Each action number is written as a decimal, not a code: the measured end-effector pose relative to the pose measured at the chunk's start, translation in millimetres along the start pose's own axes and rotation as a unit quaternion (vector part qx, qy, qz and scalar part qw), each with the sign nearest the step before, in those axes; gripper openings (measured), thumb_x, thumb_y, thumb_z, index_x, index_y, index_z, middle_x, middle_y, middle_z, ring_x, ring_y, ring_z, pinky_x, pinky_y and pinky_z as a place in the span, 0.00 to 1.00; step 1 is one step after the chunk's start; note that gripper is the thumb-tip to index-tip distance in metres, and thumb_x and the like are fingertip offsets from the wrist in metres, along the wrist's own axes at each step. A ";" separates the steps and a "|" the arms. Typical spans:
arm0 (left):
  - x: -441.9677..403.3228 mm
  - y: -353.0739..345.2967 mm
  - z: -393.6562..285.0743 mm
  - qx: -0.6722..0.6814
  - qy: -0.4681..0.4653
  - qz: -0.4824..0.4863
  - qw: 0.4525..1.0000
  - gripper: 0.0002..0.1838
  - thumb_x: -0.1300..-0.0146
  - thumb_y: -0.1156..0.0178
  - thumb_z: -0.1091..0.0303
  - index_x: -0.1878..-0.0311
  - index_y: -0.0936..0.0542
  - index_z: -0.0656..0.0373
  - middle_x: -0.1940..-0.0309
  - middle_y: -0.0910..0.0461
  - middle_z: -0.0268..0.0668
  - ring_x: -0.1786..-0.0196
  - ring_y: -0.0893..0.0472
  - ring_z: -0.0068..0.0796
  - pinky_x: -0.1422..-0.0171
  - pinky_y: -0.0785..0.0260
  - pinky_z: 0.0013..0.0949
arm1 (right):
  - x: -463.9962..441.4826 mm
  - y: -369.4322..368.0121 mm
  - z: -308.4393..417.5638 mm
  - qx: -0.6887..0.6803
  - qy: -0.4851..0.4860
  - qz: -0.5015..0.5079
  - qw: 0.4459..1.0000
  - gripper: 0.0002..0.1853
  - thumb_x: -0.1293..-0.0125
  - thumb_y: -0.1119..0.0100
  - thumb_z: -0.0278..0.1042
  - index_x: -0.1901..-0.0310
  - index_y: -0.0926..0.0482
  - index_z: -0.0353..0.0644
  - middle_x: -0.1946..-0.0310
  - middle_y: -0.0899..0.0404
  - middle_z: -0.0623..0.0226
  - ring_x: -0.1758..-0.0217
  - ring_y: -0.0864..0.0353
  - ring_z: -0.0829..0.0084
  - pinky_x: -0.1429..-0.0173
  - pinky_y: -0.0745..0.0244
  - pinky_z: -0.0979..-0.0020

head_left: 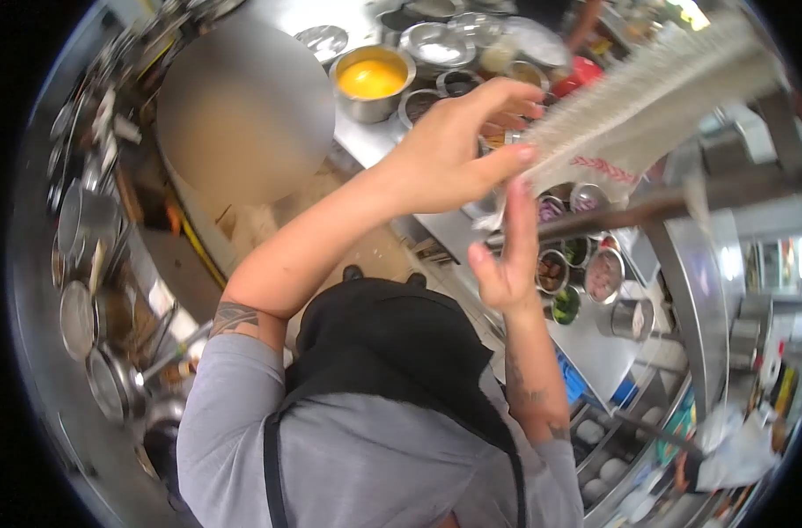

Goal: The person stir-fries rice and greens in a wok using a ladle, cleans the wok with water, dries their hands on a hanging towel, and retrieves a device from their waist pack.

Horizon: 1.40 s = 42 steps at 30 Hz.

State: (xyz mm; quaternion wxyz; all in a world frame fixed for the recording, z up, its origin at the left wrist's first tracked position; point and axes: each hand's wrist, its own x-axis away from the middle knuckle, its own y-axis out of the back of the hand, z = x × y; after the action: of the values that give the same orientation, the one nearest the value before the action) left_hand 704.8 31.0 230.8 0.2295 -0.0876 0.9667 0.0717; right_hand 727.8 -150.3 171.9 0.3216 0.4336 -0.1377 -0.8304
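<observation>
A light cloth [630, 114] with a red pattern on its edge hangs over a dark bar [665, 204] at the upper right. My left hand [458, 145] is beside the cloth's left end, fingers bent and apart, thumb tip close to the cloth; nothing shows in it. Just below, my right hand [512, 264] points upward with its fingers stretched and thumb apart. Its fingertips are at the cloth's lower left corner; whether they touch it is unclear. No object is visible in that hand.
A metal pot [372, 84] of yellow liquid and several bowls stand on the steel counter [353, 132]. Food containers, one with green pieces [565, 304], sit below the bar. Pans [110, 383] line the left side. Another person [740, 458] is at lower right.
</observation>
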 end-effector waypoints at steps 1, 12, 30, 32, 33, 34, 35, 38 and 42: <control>19.1 24.0 13.7 -0.020 0.029 -0.002 0.999 0.21 0.34 0.41 0.71 0.39 0.31 0.63 0.48 0.22 0.41 0.48 0.21 0.29 0.42 0.29 0.33 | 30.5 -9.6 -7.2 0.024 -0.080 0.065 0.994 0.35 0.38 0.41 0.33 0.31 0.40 0.32 0.37 0.34 0.39 0.33 0.33 0.46 0.30 0.40 0.57; 294.0 99.1 160.5 -0.096 0.463 -0.126 0.872 0.21 0.31 0.42 0.63 0.41 0.27 0.67 0.44 0.23 0.47 0.41 0.24 0.35 0.37 0.32 0.37 | 289.1 -40.6 -74.0 -0.063 -0.639 0.379 0.666 0.26 0.30 0.46 0.43 0.33 0.33 0.42 0.42 0.25 0.57 0.45 0.22 0.66 0.39 0.29 0.67; 136.4 18.7 188.4 -0.112 0.230 0.328 0.909 0.17 0.36 0.40 0.69 0.45 0.26 0.63 0.54 0.19 0.43 0.57 0.21 0.31 0.53 0.29 0.33 | 374.0 105.8 23.2 0.119 -0.677 -0.403 0.605 0.18 0.33 0.42 0.43 0.48 0.21 0.41 0.59 0.17 0.65 0.61 0.19 0.71 0.55 0.21 0.67; 141.1 22.5 187.7 -0.117 0.239 0.354 0.897 0.17 0.36 0.40 0.69 0.45 0.26 0.64 0.54 0.19 0.44 0.57 0.21 0.31 0.52 0.29 0.32 | 358.4 189.5 48.3 0.110 -0.443 -0.649 0.609 0.13 0.34 0.40 0.36 0.52 0.21 0.40 0.65 0.18 0.64 0.70 0.20 0.76 0.68 0.22 0.74; 140.2 20.4 168.4 -0.137 0.247 0.343 0.896 0.17 0.36 0.41 0.70 0.45 0.26 0.64 0.54 0.20 0.44 0.57 0.21 0.31 0.51 0.29 0.33 | 339.7 235.7 73.0 0.175 -0.384 -0.670 0.610 0.10 0.35 0.41 0.32 0.54 0.21 0.39 0.67 0.19 0.65 0.72 0.22 0.77 0.68 0.22 0.73; 147.8 18.6 168.9 -0.118 0.268 0.314 0.903 0.17 0.36 0.41 0.71 0.45 0.26 0.64 0.54 0.20 0.44 0.57 0.21 0.31 0.52 0.29 0.33 | 329.8 277.4 87.5 0.227 -0.315 -0.706 0.592 0.10 0.35 0.42 0.30 0.54 0.22 0.38 0.64 0.19 0.65 0.73 0.23 0.78 0.68 0.22 0.74; 157.6 20.6 174.4 -0.102 0.287 0.285 0.909 0.17 0.36 0.41 0.71 0.45 0.26 0.64 0.55 0.20 0.43 0.57 0.21 0.30 0.52 0.29 0.33 | 315.2 310.0 104.4 0.244 -0.252 -0.742 0.571 0.11 0.36 0.42 0.30 0.54 0.23 0.36 0.62 0.19 0.65 0.69 0.21 0.77 0.68 0.23 0.74; 177.9 10.2 179.4 -0.035 0.345 0.229 0.910 0.16 0.36 0.40 0.71 0.46 0.26 0.64 0.57 0.20 0.41 0.58 0.22 0.30 0.54 0.28 0.32 | 321.4 399.6 120.0 0.403 -0.204 -0.727 0.517 0.18 0.39 0.36 0.36 0.52 0.24 0.33 0.56 0.22 0.58 0.53 0.21 0.65 0.48 0.23 0.66; 207.2 -28.9 180.3 -0.089 0.369 0.285 0.880 0.17 0.36 0.39 0.70 0.45 0.25 0.66 0.53 0.20 0.42 0.54 0.20 0.33 0.52 0.27 0.35 | 298.6 438.5 119.7 0.609 -0.327 -0.555 0.463 0.26 0.44 0.31 0.41 0.50 0.24 0.31 0.35 0.39 0.44 0.30 0.40 0.52 0.30 0.41 0.60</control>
State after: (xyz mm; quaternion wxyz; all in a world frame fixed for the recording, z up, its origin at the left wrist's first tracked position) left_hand 606.2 6.7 -26.1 -0.1831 0.1513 0.9541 0.1823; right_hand 688.4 -682.7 276.1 -0.6211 0.2018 -0.4336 -0.6208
